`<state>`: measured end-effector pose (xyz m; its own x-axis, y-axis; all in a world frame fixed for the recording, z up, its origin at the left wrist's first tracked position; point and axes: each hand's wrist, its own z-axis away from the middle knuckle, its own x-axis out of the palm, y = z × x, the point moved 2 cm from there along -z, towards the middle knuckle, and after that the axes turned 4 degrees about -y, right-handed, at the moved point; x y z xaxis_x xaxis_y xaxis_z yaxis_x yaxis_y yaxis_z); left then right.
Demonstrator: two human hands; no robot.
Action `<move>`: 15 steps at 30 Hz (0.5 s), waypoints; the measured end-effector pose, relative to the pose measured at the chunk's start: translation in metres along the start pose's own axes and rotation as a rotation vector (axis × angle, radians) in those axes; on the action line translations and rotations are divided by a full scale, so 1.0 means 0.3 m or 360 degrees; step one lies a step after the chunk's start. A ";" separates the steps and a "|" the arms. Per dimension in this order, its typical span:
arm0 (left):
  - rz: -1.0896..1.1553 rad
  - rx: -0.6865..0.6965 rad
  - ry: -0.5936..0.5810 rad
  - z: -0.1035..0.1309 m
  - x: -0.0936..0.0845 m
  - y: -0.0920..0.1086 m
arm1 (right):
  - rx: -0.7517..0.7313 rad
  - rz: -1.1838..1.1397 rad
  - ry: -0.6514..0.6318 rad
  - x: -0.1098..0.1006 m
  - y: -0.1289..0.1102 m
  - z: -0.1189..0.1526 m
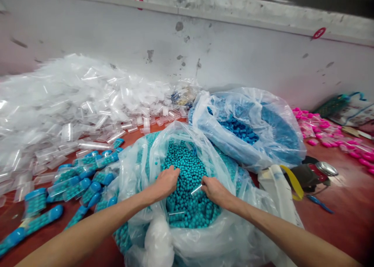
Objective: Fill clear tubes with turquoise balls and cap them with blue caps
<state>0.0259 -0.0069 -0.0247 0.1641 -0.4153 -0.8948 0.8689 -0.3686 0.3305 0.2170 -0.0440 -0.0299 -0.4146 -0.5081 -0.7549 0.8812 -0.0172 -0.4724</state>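
The right hand [215, 190] is holding a clear tube [196, 190], the left hand [168, 182] is hiding its grip, and beads [187, 166] could be spilling if the bag [206, 238] is sagging at its near edge.

Clock read from bead bag [204, 239], which sits on floor [344, 216], beads [187, 165] inside. Left hand [168, 181] over beads at nine o'clock, right hand [214, 189] at three, tube [196, 189] at its fingertips. Nine, beside bag: filled tubes [84, 181]. Ten, behind those: tube heap [87, 88]. One to two, just behind: cap bag [201, 119], caps [238, 129] within. Two, farther out: containers [362, 154]. Twelve, behind all: wall [233, 57].
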 end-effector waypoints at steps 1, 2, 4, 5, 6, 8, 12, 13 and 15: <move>-0.0011 -0.0008 -0.0045 0.000 -0.001 -0.007 | 0.0051 -0.0090 -0.0038 0.001 -0.004 -0.011; -0.0013 -0.0008 -0.0086 -0.003 -0.002 -0.014 | 0.0096 -0.0165 -0.0079 0.004 -0.009 -0.021; 0.0009 0.0006 -0.0140 -0.012 -0.003 -0.022 | 0.0172 -0.0294 -0.0163 0.014 -0.024 -0.039; 0.0034 0.0019 -0.0158 -0.017 -0.002 -0.022 | 0.0200 -0.0371 -0.0187 0.022 -0.032 -0.047; 0.0066 0.0037 -0.0175 -0.022 0.000 -0.021 | 0.0229 -0.0474 -0.0203 0.031 -0.039 -0.053; 0.0144 0.0086 -0.0221 -0.029 0.005 -0.013 | 0.0251 -0.0699 -0.0209 0.053 -0.050 -0.065; 0.0294 0.0205 -0.0342 -0.027 0.002 0.004 | 0.0238 -0.1024 -0.0283 0.092 -0.042 -0.088; 0.0322 0.0244 -0.0380 -0.023 -0.003 0.006 | 0.0258 -0.1109 -0.0342 0.098 -0.035 -0.092; 0.0385 0.0340 -0.0469 -0.014 -0.013 0.006 | 0.0293 -0.1246 -0.0476 0.105 -0.022 -0.099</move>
<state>0.0286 -0.0025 -0.0218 0.1839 -0.7189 -0.6704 0.7004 -0.3827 0.6025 0.1914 -0.0343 -0.0642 -0.8643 -0.4968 -0.0781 0.3996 -0.5841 -0.7065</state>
